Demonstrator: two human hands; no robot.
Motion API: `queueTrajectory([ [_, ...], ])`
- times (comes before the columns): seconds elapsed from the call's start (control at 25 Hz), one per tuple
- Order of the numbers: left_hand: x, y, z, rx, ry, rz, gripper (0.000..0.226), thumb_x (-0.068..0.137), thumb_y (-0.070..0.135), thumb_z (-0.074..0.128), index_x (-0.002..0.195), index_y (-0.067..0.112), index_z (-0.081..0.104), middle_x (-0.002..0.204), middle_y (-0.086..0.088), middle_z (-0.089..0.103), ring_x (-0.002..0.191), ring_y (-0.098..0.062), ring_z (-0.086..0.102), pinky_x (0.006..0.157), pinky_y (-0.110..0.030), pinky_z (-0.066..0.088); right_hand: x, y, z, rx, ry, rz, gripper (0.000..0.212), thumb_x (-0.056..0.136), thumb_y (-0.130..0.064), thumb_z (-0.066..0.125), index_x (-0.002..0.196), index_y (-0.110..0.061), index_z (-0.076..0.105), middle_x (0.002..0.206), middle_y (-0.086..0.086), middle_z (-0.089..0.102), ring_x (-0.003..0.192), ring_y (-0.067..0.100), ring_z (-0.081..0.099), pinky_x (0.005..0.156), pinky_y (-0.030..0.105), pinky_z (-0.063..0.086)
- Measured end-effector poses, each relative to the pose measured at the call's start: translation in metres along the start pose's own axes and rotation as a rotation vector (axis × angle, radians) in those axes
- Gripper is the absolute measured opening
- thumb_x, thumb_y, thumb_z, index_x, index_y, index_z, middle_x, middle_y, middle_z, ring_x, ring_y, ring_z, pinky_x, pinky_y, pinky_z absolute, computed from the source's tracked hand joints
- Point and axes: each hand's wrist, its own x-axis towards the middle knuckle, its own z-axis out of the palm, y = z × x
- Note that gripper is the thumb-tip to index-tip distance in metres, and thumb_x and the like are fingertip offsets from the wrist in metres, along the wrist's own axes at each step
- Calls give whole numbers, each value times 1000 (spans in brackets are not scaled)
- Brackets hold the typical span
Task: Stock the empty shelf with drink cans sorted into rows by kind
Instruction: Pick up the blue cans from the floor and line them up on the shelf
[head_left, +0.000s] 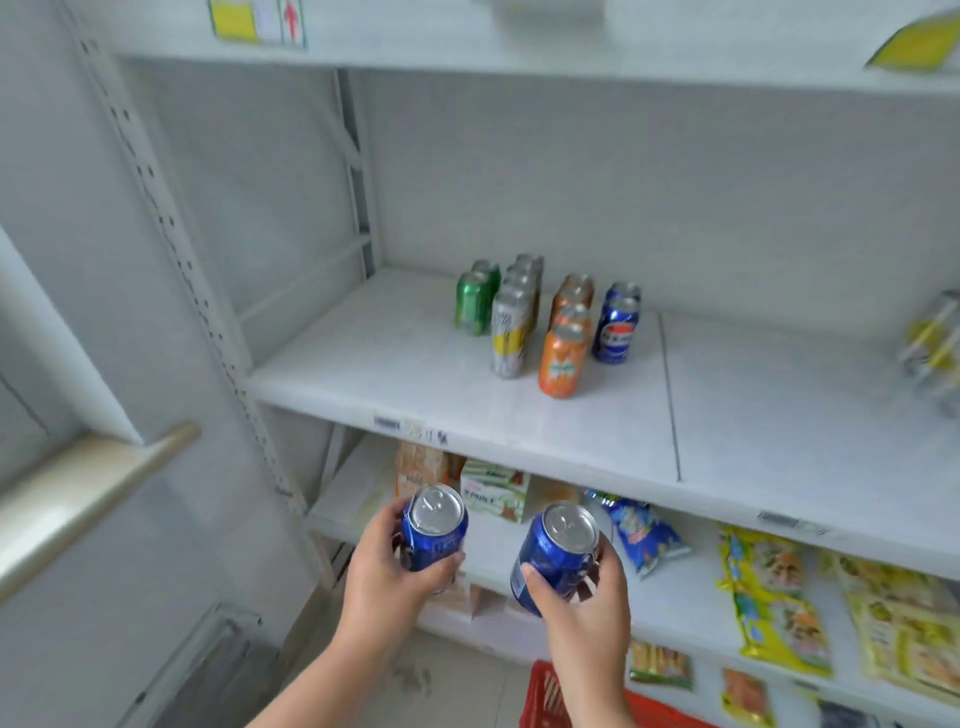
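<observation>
Cans are gripped at mid-body: one blue can (434, 535) in the left hand (387, 577), another (553, 556) in the right hand (584, 608). Rigid, smooth, probably slippery walls; blue row (617, 325) lies beyond the fingers.

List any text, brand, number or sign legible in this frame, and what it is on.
No text can be read as words.
Sign on the upper shelf edge: red up arrow, print blurred.
Blue cans on the shelf: round logo, lettering blurred.
Shelf-edge price tags: too small.
Snack packets below: blurred.
Cans in the left hand and right hand: unreadable.
</observation>
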Motion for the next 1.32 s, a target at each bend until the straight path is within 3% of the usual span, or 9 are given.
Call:
queueTrajectory([
  [0.16,33,52,40,-45,-62,121,63,59,15,86,100,44,47,107,10,56,97,-8,59,76,-17,48,46,-38,-24,-15,80,-73,73,61,-8,85,117,-36,48,110,-14,59,95,-7,57,84,19,44],
  [0.28,68,65,80,-91,-108,141,62,55,23,86,101,42,48,107,9,57,97,-10,59,79,-23,51,90,-42,-34,-47,154,-115,72,61,-5,85,118,-32,50,111,-7,61,92,-13,57,75,8,43],
  [0.48,133,68,146,-134,-238,167,64,58,16,86,103,40,47,106,12,58,96,2,56,77,-6,44,163,-29,-39,-110,279,-117,71,62,-7,85,121,-28,51,112,-3,59,96,0,59,78,15,45],
  [0.6,158,60,175,-121,-293,176,63,59,18,86,103,42,47,104,13,59,96,1,56,78,-8,45,193,-15,-39,-122,331,-96,71,62,-8,85,122,-27,51,112,-2,59,97,7,60,81,22,48],
  [0.88,182,39,209,-98,-347,197,64,63,26,83,113,41,47,111,13,59,103,-4,57,83,-13,47,216,8,-40,-166,373,-79,71,65,-12,84,120,-38,47,115,-6,57,105,6,59,83,14,46],
  [1.0,179,37,215,-109,-348,186,66,67,21,82,122,30,47,117,10,58,107,-2,56,85,-12,47,223,9,-40,-215,343,-84,71,66,-15,83,120,-40,44,115,-7,56,104,3,58,80,3,42],
  [1.2,165,35,225,-3,-216,172,67,67,11,82,124,18,47,109,1,48,100,11,45,77,2,37,232,9,-47,-291,330,-90,71,66,-14,83,125,-31,46,115,-3,55,100,6,56,76,-5,37],
  [1.32,168,40,237,-30,-214,87,64,65,17,83,118,22,47,108,4,54,97,2,51,77,-8,42,235,8,-56,-335,344,-92,71,66,-14,83,128,-19,48,115,-2,54,96,-2,54,75,-6,35],
])
